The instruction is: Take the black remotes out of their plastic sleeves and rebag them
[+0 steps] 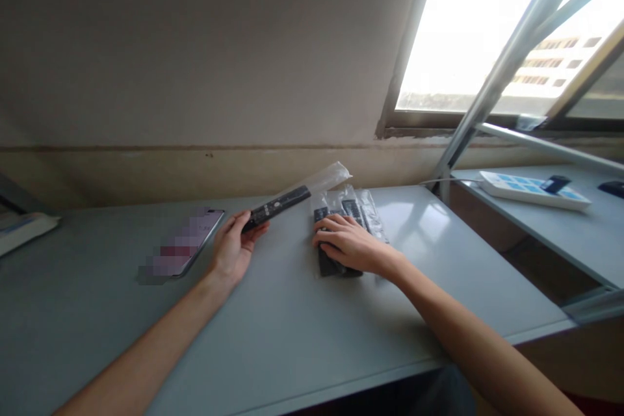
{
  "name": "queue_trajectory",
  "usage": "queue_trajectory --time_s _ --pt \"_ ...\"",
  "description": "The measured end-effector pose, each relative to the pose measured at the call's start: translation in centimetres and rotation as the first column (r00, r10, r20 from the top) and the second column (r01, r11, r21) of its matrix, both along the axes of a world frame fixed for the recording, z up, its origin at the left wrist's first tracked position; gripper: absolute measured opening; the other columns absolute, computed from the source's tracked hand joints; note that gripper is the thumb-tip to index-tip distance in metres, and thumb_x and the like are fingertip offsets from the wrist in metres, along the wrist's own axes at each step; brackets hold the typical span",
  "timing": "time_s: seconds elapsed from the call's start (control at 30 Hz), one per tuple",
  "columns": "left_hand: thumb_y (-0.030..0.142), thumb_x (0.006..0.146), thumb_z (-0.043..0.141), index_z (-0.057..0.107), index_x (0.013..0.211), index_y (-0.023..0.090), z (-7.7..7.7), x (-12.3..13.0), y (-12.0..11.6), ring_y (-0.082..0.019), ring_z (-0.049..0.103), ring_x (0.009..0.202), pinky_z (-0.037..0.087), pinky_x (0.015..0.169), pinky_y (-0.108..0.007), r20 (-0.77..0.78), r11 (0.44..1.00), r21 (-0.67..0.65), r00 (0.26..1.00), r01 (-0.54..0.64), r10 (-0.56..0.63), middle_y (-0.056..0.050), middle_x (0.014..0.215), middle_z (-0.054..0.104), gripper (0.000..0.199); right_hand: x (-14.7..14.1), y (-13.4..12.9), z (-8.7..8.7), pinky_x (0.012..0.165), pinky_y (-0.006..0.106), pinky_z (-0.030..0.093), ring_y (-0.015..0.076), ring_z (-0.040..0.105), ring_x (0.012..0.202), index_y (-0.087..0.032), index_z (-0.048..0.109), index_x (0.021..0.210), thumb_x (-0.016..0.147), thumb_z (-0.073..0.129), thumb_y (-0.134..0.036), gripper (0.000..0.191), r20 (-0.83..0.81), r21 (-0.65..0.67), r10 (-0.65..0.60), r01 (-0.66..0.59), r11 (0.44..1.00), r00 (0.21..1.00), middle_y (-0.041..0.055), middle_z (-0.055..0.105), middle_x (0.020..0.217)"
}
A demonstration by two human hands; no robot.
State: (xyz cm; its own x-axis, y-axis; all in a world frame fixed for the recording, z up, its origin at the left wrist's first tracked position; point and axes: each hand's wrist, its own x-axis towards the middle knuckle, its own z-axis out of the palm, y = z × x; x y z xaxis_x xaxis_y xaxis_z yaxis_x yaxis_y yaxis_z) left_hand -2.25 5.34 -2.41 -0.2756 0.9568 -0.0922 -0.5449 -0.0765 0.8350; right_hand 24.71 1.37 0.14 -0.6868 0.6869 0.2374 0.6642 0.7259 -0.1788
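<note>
My left hand (236, 247) is closed around the lower end of a black remote control (277, 208) in a clear plastic sleeve. The remote is tilted up to the right above the desk, and the loose end of its sleeve (329, 175) sticks out past it. My right hand (346, 244) rests on top of several dark remotes in clear plastic bags (336, 266) lying side by side on the grey desk (292, 338). Its fingers are bent over them; whether they grip one is hard to tell.
A phone (188, 247), partly pixelated, lies on the desk left of my left hand. A white power strip (531, 190) with a cable sits on another desk at the right. Metal bars (502, 71) rise before the window. A white object (29, 231) is at the far left.
</note>
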Motion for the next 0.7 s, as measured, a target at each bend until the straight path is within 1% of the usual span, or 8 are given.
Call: queue_trajectory --time_s 0.17,0.37,0.47,0.53,0.6,0.63,0.67,0.7 --pt "0.014 0.073 0.078 0.068 0.08 0.015 -0.3 -0.1 0.1 -0.015 0.074 0.057 0.064 0.058 -0.023 0.019 1.0 0.012 1.0 0.004 -0.004 0.0 0.075 0.076 0.012 0.8 0.6 -0.2 0.091 0.038 0.041 0.0252 0.055 0.111 -0.021 0.069 0.094 0.101 0.057 -0.018 0.014 0.037 0.021 -0.093 0.093 0.995 0.995 0.0074 0.067 0.115" --pt "0.018 0.07 0.082 0.068 0.08 0.015 -0.5 -0.2 0.1 -0.016 0.074 0.058 0.064 0.06 -0.025 -0.003 0.999 0.037 1.0 0.019 -0.019 0.0 0.077 0.076 0.017 2.0 1.4 -1.1 0.085 0.038 0.037 0.0274 0.055 0.105 -0.019 0.068 0.088 0.098 0.056 -0.016 0.015 0.146 0.113 -0.301 0.287 0.951 0.942 0.0092 0.067 0.102" --pt "0.02 0.068 0.083 0.069 0.081 0.015 -0.4 0.0 -0.1 -0.016 0.074 0.058 0.064 0.059 -0.025 -0.013 0.999 0.041 1.0 0.022 -0.021 0.0 0.076 0.076 0.02 2.8 1.9 -1.5 0.085 0.038 0.037 0.0278 0.057 0.101 -0.02 0.067 0.086 0.099 0.053 -0.016 0.019 0.153 0.127 -0.375 0.358 0.925 0.915 0.0091 0.069 0.095" --pt "0.022 0.065 0.085 0.069 0.081 0.015 -0.4 0.0 -0.1 -0.017 0.074 0.058 0.064 0.058 -0.025 -0.021 0.998 0.05 0.999 0.033 -0.032 0.0 0.076 0.076 0.024 3.3 2.5 -1.7 0.088 0.04 0.038 0.0279 0.058 0.099 -0.02 0.067 0.087 0.101 0.051 -0.019 0.021 0.065 0.125 -0.433 0.424 0.897 0.899 0.0096 0.07 0.093" --pt "0.024 0.061 0.087 0.07 0.081 0.015 -0.4 0.0 -0.2 -0.017 0.073 0.058 0.063 0.057 -0.025 -0.033 0.997 0.06 0.999 0.042 -0.04 0.0 0.076 0.076 0.027 3.7 3.2 -1.7 0.091 0.041 0.039 0.0276 0.059 0.097 -0.021 0.067 0.091 0.104 0.047 -0.029 0.026 -0.146 0.052 -0.483 0.494 0.868 0.863 0.0092 0.07 0.093" --pt "0.024 0.06 0.087 0.071 0.081 0.015 -0.3 -0.1 -0.2 -0.016 0.072 0.057 0.063 0.055 -0.025 -0.042 0.997 0.063 0.998 0.041 -0.039 0.0 0.076 0.075 0.029 3.9 3.6 -1.7 0.092 0.041 0.041 0.027 0.06 0.095 -0.021 0.067 0.091 0.107 0.043 -0.037 0.033 -0.286 -0.036 -0.484 0.495 0.868 0.827 0.0086 0.07 0.092" --pt "0.025 0.059 0.088 0.071 0.082 0.015 -0.3 -0.1 -0.1 -0.016 0.072 0.056 0.062 0.054 -0.024 -0.052 0.997 0.063 0.998 0.038 -0.035 0.001 0.076 0.075 0.03 4.0 3.9 -1.7 0.091 0.04 0.043 0.0261 0.062 0.094 -0.022 0.067 0.091 0.108 0.038 -0.047 0.042 -0.429 -0.149 -0.468 0.45 0.88 0.773 0.0078 0.071 0.091" --pt "0.026 0.058 0.088 0.071 0.082 0.015 -0.3 -0.2 -0.1 -0.015 0.071 0.055 0.061 0.053 -0.024 -0.062 0.998 0.063 0.998 0.032 -0.028 0.001 0.076 0.075 0.031 4.1 4.2 -1.7 0.09 0.039 0.046 0.025 0.063 0.092 -0.022 0.067 0.09 0.107 0.035 -0.056 0.05 -0.558 -0.265 -0.444 0.356 0.896 0.701 0.0072 0.071 0.091"
